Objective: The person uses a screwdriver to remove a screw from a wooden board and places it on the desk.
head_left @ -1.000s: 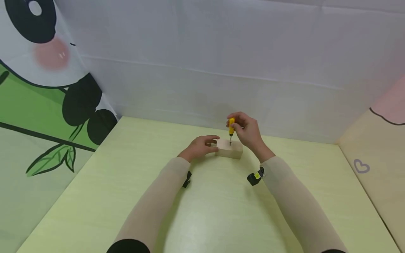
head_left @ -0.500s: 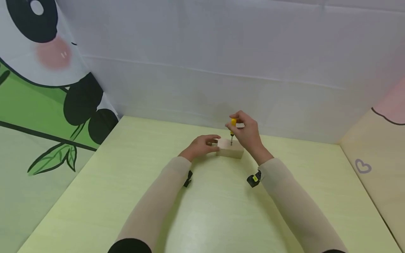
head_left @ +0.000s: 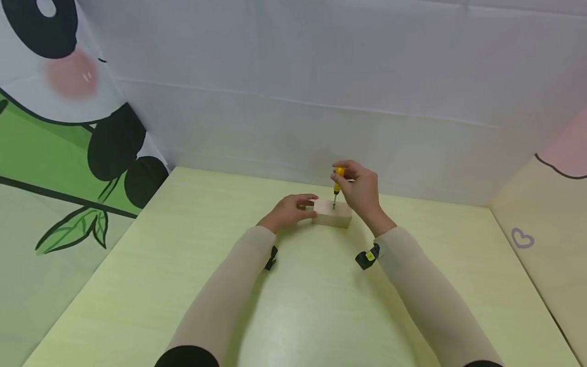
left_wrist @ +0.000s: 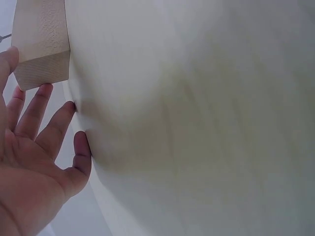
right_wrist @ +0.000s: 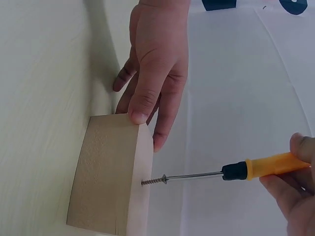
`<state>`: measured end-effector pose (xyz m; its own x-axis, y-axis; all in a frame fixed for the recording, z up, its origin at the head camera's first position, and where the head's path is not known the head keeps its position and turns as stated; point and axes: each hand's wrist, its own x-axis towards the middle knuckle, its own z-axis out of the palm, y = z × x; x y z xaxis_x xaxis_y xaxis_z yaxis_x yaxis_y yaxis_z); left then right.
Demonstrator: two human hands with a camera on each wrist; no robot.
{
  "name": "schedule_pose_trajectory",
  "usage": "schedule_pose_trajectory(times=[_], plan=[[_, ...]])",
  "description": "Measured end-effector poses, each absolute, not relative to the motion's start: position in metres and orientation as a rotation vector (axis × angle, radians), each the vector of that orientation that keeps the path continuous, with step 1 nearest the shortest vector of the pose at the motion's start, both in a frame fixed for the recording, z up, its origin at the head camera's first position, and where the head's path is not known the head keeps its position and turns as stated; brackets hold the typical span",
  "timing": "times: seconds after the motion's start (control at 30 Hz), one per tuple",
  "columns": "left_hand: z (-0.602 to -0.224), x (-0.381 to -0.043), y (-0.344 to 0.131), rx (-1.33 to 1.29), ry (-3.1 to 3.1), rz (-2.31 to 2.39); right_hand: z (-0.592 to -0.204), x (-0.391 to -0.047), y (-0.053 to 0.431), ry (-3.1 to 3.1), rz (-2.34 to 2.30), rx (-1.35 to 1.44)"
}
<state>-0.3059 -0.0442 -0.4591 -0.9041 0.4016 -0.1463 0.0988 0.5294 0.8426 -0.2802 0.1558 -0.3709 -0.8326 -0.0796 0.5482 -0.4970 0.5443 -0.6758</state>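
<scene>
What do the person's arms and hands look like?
The left sleeve and right sleeve are long, plain and beige, reaching down to the wrists. The left hand and right hand wear no gloves. A small black gadget with a yellow patch sits by the right wrist; another black piece shows by the left.

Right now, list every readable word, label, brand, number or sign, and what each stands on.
No words, brands or numbers are readable.
Screwdriver with yellow-and-black handle: no lettering visible.
Pale rectangular wooden block: none visible.
Small yellow patch on the black wrist-worn device: too small to tell.
Only sign: a purple heart outline on the cream side panel.
</scene>
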Motion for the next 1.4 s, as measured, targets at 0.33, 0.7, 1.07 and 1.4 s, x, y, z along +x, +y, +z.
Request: schedule_pose_trajectory(times=[0.33, 0.7, 1.07, 1.4], plan=[[-0.464, -0.311, -0.045, 0.412, 2.431, 1.337, -0.364, -0.284, 0.161, -2.431, 1.466, 0.458], [-0.464, -0.310, -0.045, 0.420, 2.454, 1.313, -0.363, -0.283, 0.158, -2.417, 1.384, 0.435], [-0.461, -0.307, -0.045, 0.415, 2.442, 1.330, -0.371, -0.277, 0.150, -2.320, 1.246, 0.310], [-0.460, -0.306, -0.043, 0.407, 2.441, 1.330, -0.373, -0.277, 0.150, -2.218, 1.399, 0.220]])
